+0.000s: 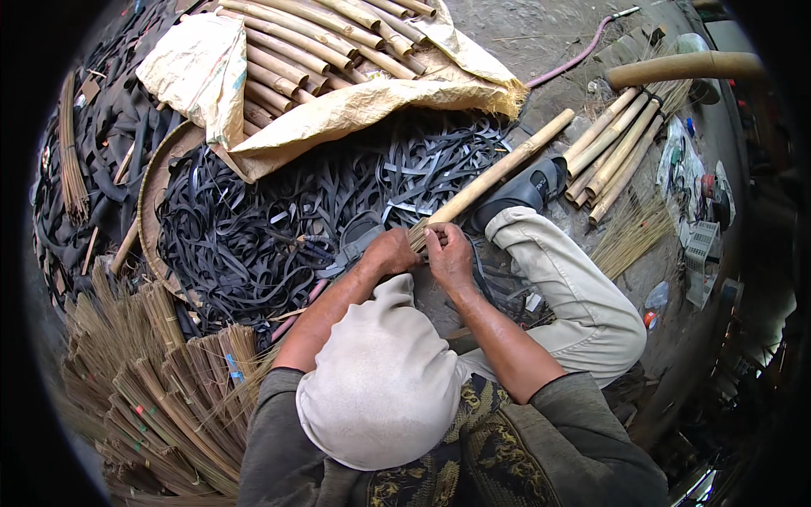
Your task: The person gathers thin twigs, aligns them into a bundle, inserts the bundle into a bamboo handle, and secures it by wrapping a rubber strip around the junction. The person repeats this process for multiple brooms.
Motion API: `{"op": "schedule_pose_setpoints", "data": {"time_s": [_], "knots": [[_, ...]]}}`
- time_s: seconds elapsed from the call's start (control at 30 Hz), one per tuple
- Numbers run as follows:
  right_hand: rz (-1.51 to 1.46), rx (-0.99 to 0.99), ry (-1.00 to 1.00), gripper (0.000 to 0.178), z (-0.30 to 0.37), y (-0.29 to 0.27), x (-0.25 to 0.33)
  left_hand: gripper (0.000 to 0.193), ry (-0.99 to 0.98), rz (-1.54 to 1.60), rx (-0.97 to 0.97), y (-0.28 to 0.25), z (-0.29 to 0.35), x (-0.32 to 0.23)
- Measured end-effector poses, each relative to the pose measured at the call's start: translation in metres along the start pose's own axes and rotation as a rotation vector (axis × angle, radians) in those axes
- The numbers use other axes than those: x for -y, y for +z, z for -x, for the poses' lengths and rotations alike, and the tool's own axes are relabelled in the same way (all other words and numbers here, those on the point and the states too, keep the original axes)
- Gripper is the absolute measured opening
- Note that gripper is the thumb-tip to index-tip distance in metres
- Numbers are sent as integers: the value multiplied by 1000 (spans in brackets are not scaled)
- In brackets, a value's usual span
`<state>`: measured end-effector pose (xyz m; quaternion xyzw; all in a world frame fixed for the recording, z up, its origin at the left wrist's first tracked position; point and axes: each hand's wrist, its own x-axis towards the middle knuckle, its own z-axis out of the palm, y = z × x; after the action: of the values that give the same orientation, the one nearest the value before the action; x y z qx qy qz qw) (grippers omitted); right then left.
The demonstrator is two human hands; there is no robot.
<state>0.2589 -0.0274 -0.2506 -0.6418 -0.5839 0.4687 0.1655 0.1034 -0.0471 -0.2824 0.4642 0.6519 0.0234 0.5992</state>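
Observation:
A pale bamboo pole [507, 165] slants from the upper right down to my two hands. At its near end a small bundle of thin brown sticks [417, 237] shows between them. My left hand [394, 251] is curled closed round the left side of this bundle. From the right, my right hand [450, 256] bends over the same spot with thumb and fingers closed against the sticks. The fingertips partly cover where pole and sticks meet. My sandalled right foot [524, 188] lies right beside the pole, and another dark sandal [359, 237] is left of my hands.
Black rubber strips [253, 228] heap up in a round woven tray [150, 203] on the left. Beyond lie bamboo poles [296, 51] on a pale sack [363, 101]. Stick bundles [169, 389] crowd the lower left. Tied bamboo handles [617, 152] rest at the right.

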Motion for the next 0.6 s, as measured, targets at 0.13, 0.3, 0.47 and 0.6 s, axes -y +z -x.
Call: {"op": "schedule_pose_setpoints", "data": {"time_s": [0.13,0.3,0.47,0.6], "knots": [[200,-78,-151,24,-8,-6,6,51,5,-43,-33,3,1,0],[64,-28,-72,35,-3,-2,-12,49,-10,-35,-33,2,1,0],[-399,38,600,70,-3,12,-30,51,-33,-41,-5,-1,2,-6],[-518,161,544,74,12,24,-28,52,-120,-60,4,-5,4,-10]]}}
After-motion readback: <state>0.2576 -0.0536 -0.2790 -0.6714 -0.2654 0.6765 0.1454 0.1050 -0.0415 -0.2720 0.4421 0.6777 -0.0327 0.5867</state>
